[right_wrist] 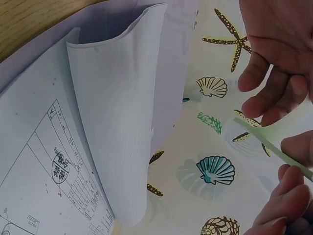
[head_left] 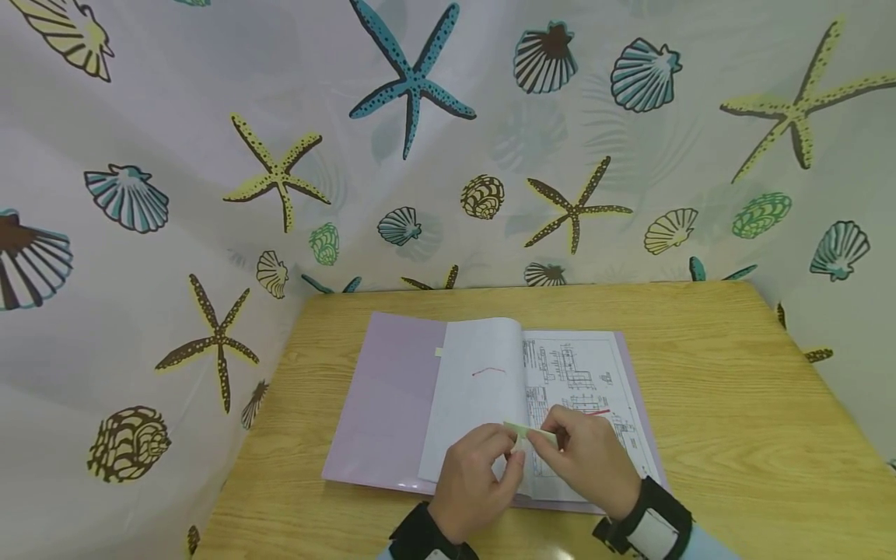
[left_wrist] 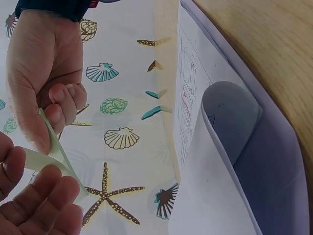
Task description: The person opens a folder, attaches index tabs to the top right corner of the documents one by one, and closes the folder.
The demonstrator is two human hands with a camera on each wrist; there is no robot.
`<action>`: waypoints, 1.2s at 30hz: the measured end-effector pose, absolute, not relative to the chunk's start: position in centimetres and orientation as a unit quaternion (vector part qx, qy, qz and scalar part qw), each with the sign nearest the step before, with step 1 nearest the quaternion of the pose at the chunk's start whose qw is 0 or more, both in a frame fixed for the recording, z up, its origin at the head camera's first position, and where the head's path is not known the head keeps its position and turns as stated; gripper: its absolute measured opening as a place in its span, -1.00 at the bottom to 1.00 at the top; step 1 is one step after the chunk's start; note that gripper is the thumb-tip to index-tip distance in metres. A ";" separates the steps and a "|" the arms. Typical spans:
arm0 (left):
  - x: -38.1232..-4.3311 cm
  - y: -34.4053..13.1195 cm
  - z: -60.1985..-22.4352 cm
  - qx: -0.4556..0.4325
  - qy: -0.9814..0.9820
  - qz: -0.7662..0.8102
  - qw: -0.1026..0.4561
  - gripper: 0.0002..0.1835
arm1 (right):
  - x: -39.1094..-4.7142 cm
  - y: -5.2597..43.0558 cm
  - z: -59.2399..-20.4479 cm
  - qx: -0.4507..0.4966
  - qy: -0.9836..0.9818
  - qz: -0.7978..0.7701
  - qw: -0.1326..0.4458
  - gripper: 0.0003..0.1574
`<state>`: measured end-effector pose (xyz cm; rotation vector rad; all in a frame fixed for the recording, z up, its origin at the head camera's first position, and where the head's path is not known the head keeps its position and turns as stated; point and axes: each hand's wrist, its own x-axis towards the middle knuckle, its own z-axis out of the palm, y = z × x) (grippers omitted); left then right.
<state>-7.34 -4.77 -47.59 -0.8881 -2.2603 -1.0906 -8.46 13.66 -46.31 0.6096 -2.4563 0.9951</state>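
My right hand (head_left: 595, 459) pinches a thin pad of pale green sticky notes (head_left: 518, 428) between thumb and fingers, above the open folder. Close beside it, my left hand (head_left: 476, 474) pinches the top sheet, which lifts away from the pad. In the left wrist view the sheet (left_wrist: 36, 159) bends out from the pad's long edge (left_wrist: 63, 159) towards the left fingers. The right wrist view shows the pad edge-on (right_wrist: 266, 140). Under the hands lies a lilac folder (head_left: 385, 404) with a white page (head_left: 469, 412) turned left and a technical drawing (head_left: 574, 365) on the right.
The folder lies on a wooden table (head_left: 735, 404). A small pale yellow tab (head_left: 439, 352) sticks out at the turned page's left edge. Red lines mark both pages. A curtain (head_left: 448, 187) with shells and starfish hangs behind the table and along its sides.
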 end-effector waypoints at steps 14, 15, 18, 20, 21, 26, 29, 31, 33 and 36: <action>-7.1 -5.1 -47.7 -0.338 -0.807 -0.430 0.222 -0.81 | -8.8 14.3 -46.1 0.215 -0.884 0.351 0.224 -0.64; -7.1 -5.1 -47.7 -0.340 -0.805 -0.433 0.220 -0.80 | -8.8 14.4 -46.1 0.210 -0.886 0.350 0.220 -0.64; -7.0 -5.2 -47.7 -0.343 -0.800 -0.443 0.213 -0.78 | -8.8 14.6 -46.1 0.196 -0.893 0.349 0.205 -0.66; -7.0 -5.2 -47.6 -0.347 -0.796 -0.447 0.214 -0.79 | -8.9 14.8 -46.2 0.188 -0.896 0.349 0.198 -0.67; -7.0 -5.3 -47.6 -0.350 -0.795 -0.446 0.216 -0.79 | -8.9 14.9 -46.2 0.186 -0.896 0.351 0.197 -0.68; -6.8 -5.3 -47.5 -0.357 -0.792 -0.443 0.221 -0.79 | -9.2 15.6 -46.2 0.173 -0.897 0.356 0.197 -0.71; -6.8 -5.4 -47.5 -0.352 -0.793 -0.448 0.217 -0.78 | -9.4 16.2 -46.1 0.164 -0.899 0.356 0.195 -0.73; -6.8 -5.4 -47.6 -0.348 -0.793 -0.451 0.217 -0.78 | -9.5 16.6 -46.1 0.156 -0.901 0.356 0.191 -0.74; -6.8 -5.5 -47.6 -0.345 -0.792 -0.454 0.218 -0.78 | -9.6 17.1 -46.0 0.146 -0.904 0.357 0.187 -0.75; -6.8 -5.7 -47.7 -0.344 -0.792 -0.452 0.225 -0.78 | -9.8 17.9 -45.8 0.130 -0.907 0.357 0.181 -0.77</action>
